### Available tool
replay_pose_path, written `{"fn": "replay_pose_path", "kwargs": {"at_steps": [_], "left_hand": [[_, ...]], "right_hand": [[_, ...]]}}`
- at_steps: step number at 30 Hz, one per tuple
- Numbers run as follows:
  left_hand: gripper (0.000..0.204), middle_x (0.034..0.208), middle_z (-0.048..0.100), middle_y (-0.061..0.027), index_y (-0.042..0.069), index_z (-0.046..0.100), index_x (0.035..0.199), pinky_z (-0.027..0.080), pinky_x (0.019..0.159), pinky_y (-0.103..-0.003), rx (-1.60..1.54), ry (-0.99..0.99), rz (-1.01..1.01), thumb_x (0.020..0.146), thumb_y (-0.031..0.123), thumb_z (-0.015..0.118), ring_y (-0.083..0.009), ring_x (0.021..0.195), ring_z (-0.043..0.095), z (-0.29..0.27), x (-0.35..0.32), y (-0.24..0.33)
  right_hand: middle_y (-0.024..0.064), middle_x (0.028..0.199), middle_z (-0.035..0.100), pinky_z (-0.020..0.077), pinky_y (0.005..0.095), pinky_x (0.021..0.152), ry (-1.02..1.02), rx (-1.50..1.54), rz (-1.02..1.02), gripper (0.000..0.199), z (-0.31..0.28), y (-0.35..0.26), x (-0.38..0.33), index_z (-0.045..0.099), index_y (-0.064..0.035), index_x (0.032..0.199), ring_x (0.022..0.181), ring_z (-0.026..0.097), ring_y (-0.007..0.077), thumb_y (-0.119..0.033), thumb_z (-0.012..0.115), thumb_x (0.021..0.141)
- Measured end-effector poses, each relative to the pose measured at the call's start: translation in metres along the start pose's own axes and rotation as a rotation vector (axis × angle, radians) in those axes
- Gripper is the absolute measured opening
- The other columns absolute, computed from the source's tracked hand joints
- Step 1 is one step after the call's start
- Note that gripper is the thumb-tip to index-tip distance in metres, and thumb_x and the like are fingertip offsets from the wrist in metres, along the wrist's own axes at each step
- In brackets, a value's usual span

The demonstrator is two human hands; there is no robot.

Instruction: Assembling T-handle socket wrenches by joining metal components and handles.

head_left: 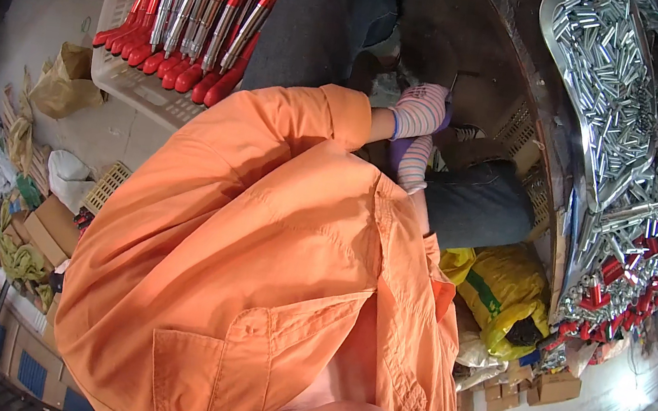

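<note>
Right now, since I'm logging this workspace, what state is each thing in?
Left hand: gloved, grip hidden.
Right hand: gloved, grip hidden.
Crate: uncovered, loaded.
Red-handled tools: lined up side by side.
Metal tray: uncovered, heaped with silver pieces.
Yellow bag: bulging.
Brown bag: crumpled.
Orange shirt: worn, wrinkled.

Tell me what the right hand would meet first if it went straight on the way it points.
Most likely the left hand: the right hand points up the picture, toward it. The two look close together, though depth and any gap between them are unclear.
</note>
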State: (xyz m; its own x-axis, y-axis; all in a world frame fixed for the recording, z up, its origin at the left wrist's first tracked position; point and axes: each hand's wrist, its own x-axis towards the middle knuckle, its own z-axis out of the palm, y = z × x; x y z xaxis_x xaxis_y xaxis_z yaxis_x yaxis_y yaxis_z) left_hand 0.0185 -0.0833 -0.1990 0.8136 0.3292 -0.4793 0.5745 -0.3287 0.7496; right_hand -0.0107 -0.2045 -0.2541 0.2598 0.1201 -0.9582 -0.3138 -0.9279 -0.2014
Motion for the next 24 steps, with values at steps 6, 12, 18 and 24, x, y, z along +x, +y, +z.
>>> {"fn": "replay_pose_path", "kwargs": {"at_steps": [6,12,18,24], "left_hand": [[0.010,0.084,0.069,-0.0164,0.011,0.069,0.069,0.056,0.070,-0.037,0.788,-0.453,0.733,0.076,0.015,0.063,-0.0278,0.068,0.066,0.096,0.080,-0.149],[0.006,0.081,0.066,-0.0151,0.006,0.066,0.080,0.054,0.070,-0.037,2.008,-0.437,0.921,0.077,0.012,0.065,-0.0279,0.074,0.065,0.130,0.137,-0.272],[0.016,0.089,0.068,-0.0139,0.005,0.064,0.094,0.054,0.074,-0.038,2.725,-0.123,1.285,0.082,0.016,0.063,-0.0275,0.081,0.066,0.135,0.141,-0.316],[0.027,0.097,0.069,-0.0128,0.004,0.063,0.108,0.054,0.078,-0.039,3.398,0.456,1.648,0.087,0.021,0.061,-0.0271,0.087,0.067,0.156,0.147,-0.298]], "right_hand": [[0.0212,0.101,0.066,0.0518,0.0427,0.079,0.267,-0.707,-0.424,0.052,-0.016,0.011,-0.088,0.047,-0.0106,0.136,0.093,0.065,0.0348,-0.002,0.045,0.085],[0.0179,0.093,0.066,0.0528,0.0432,0.074,0.148,-0.957,-0.555,0.046,-0.066,-0.018,-0.108,0.050,-0.0069,0.131,0.083,0.065,0.0357,-0.010,0.052,0.085],[0.0222,0.094,0.066,0.0515,0.0463,0.077,0.205,-0.546,-0.526,0.050,-0.052,-0.047,-0.108,0.057,-0.0044,0.120,0.087,0.065,0.0373,-0.031,0.067,0.078],[0.0155,0.087,0.068,0.0525,0.0445,0.071,0.183,-0.953,-0.698,0.038,-0.076,-0.064,-0.119,0.060,-0.0093,0.113,0.084,0.066,0.0328,-0.025,0.064,0.079]]}}
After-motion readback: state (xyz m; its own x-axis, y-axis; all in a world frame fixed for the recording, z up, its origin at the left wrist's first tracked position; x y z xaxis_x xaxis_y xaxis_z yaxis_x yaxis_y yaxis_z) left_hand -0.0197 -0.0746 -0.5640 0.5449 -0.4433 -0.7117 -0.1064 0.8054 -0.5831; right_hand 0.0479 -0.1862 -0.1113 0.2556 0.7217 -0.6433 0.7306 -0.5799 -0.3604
